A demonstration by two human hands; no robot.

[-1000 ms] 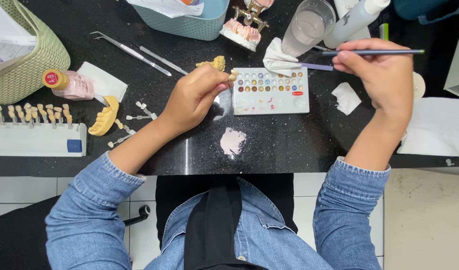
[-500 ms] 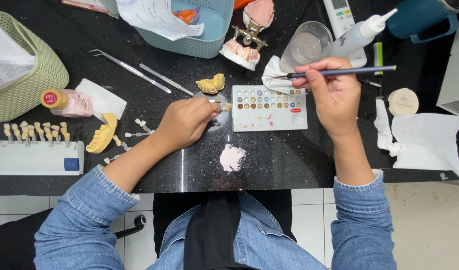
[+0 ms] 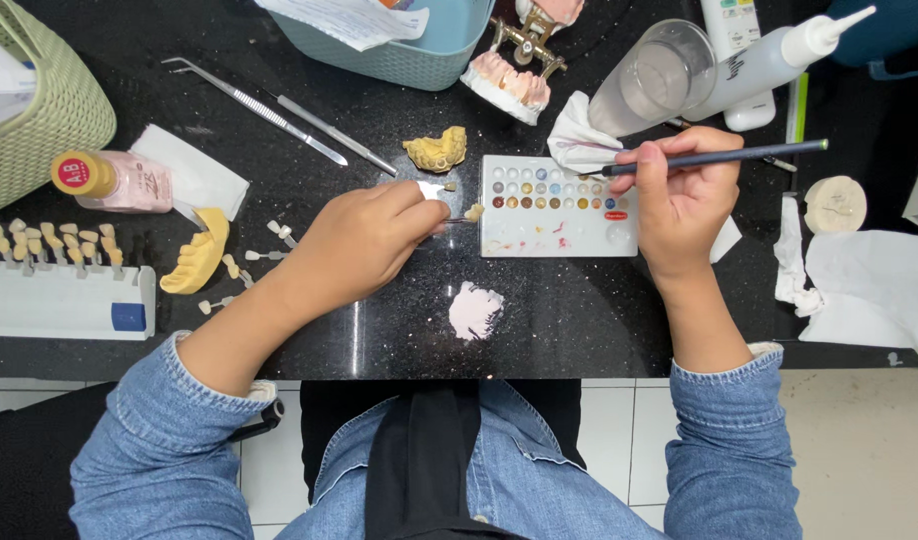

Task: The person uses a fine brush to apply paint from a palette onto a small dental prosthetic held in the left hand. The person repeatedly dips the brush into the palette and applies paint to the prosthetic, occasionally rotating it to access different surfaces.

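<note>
My left hand (image 3: 364,240) pinches a thin holder with 1 small tooth (image 3: 474,212) on its tip. The tooth sits just beside the left edge of the white paint tray (image 3: 559,225). My right hand (image 3: 684,195) grips a dark brush (image 3: 719,157) over the tray's top right corner. A yellow tooth mold (image 3: 437,150) lies near.

Dental lab: tooth shade guide (image 3: 49,245), jaw casts (image 3: 437,150)

basket (image 3: 39,110) cut by left edge | brush (image 3: 719,156) tip hidden behind right hand (image 3: 679,200) | left hand (image 3: 364,240) hid its tool's handle
</note>
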